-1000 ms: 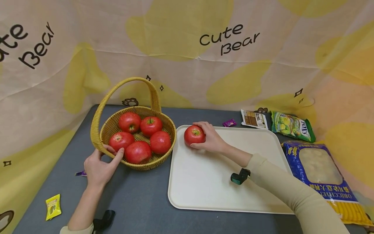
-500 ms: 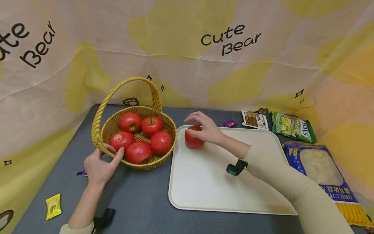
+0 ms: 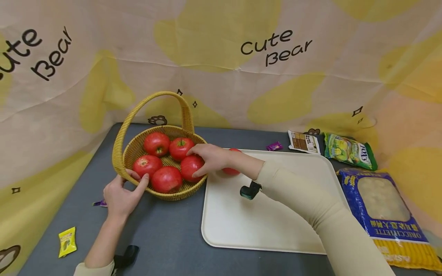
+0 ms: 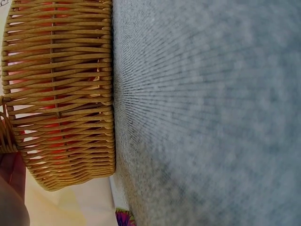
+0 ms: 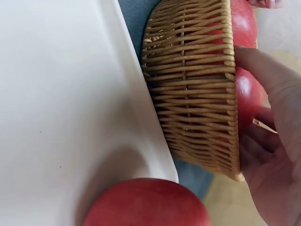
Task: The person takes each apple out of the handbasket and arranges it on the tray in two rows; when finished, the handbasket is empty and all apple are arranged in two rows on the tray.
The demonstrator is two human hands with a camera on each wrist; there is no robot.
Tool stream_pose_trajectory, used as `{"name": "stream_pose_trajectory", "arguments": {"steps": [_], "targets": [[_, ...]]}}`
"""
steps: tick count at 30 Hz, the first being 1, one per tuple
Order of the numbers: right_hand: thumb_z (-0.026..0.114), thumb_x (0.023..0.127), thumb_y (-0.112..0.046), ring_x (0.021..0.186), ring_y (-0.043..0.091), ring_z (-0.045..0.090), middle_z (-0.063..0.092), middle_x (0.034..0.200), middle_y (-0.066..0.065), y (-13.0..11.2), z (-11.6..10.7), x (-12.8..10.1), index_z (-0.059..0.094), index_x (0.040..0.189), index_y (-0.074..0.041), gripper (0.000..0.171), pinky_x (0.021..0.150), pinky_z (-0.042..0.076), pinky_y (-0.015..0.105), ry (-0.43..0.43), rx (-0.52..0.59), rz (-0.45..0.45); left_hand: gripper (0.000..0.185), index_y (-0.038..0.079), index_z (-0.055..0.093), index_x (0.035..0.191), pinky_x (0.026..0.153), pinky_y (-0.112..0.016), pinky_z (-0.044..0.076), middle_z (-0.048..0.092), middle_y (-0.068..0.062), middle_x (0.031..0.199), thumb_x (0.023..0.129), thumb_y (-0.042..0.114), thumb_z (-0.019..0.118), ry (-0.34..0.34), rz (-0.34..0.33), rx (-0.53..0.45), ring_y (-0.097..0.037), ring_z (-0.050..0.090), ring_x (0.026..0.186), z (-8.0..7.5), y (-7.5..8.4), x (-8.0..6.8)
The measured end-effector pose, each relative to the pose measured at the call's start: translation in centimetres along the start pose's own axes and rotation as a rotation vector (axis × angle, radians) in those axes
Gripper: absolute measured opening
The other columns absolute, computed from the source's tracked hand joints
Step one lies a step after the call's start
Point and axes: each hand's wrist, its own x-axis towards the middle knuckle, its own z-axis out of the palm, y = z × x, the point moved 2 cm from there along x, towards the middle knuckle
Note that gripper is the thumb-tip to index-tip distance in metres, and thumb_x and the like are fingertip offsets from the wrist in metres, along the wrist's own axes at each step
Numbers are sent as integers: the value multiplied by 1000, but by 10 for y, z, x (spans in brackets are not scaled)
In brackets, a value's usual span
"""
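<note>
A yellow wicker basket (image 3: 167, 196) with a tall handle holds several red apples. My left hand (image 3: 121, 197) grips its near left rim by the handle's foot, thumb inside; the left wrist view shows mostly the woven basket side (image 4: 61, 99). My right hand (image 3: 215, 158) reaches over the right rim, thumb and fingers curled around the right-hand apple (image 3: 190, 168). In the right wrist view that apple (image 5: 248, 96) sits between thumb and fingers, still inside the basket. Another apple (image 3: 232, 170) rests on the white tray (image 3: 255, 226), partly hidden by my right forearm.
Along the back right lie a purple candy (image 3: 274, 146), a brown-and-white packet (image 3: 304, 142) and a green candy bag (image 3: 350, 151). A blue pasta bag (image 3: 386, 214) lies right of the tray. A yellow candy (image 3: 67, 242) and a purple wrapper (image 3: 100, 203) lie at left.
My right hand has let go of the apple on the tray and moved left to an apple in the basket. The left hand has kept its hold on the rim.
</note>
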Motion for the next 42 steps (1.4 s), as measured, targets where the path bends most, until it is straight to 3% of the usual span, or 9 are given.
{"name": "stream_pose_trajectory", "arguments": {"steps": [11,17,25,35,42], "targets": [[79,74,-50,108,19,53,58,117,3,-6,9,3,41,132,-16,77,86,49,32,-64,-118,175,22,4,61,77,59,-16,31,60,-6,68,74,20,76,-13,-4,-22,1,44,60,4,2,0],[79,73,-48,110,19,51,56,120,4,-3,10,-1,39,134,-16,80,84,50,31,-24,-110,160,22,4,62,78,60,-17,31,60,-5,68,74,20,76,-19,-2,-27,0,44,61,7,2,-2],[83,69,-42,115,14,44,52,125,-4,5,4,-20,43,134,-20,79,83,50,29,223,109,91,21,3,62,79,61,-16,30,61,-9,69,75,19,75,-26,-14,-17,2,44,62,6,3,-2],[87,68,-33,114,15,51,51,129,-5,17,-1,-69,42,135,-25,82,85,53,36,467,495,175,22,3,62,79,60,-19,34,61,-9,69,75,19,76,-4,-9,-25,3,45,63,6,3,-4],[88,69,-26,120,24,48,46,134,0,40,-5,-112,40,137,-25,84,85,54,44,562,555,284,22,2,63,79,63,-16,33,61,-8,69,74,18,77,23,-11,-34,8,45,65,2,3,-3]]}}
